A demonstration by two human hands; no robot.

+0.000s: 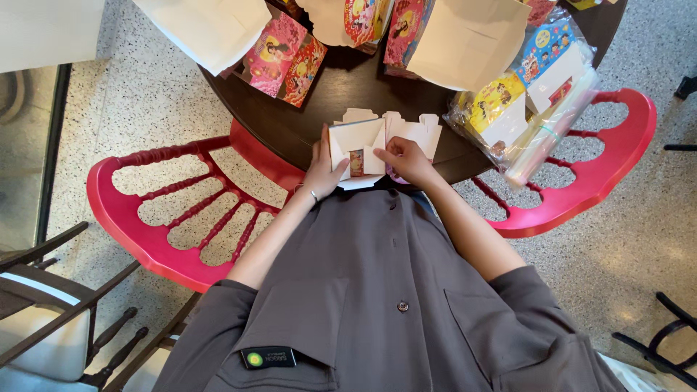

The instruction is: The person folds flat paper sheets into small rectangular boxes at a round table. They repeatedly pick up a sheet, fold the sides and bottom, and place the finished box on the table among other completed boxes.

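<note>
left hand (321, 170) and right hand (406, 158) pinch the flaps of a white, half-folded cardboard box (363, 145) on the dark round desk (341, 94); probably light, creasable, best held at the edges.

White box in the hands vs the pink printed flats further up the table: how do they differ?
The white box lies at the table's near edge, both hands on it, left hand and right hand; the pink printed flats lie untouched further up. The box shows mostly plain white with flaps half folded; the flats show bright pictures and look flat. Both look like cardboard.
</note>
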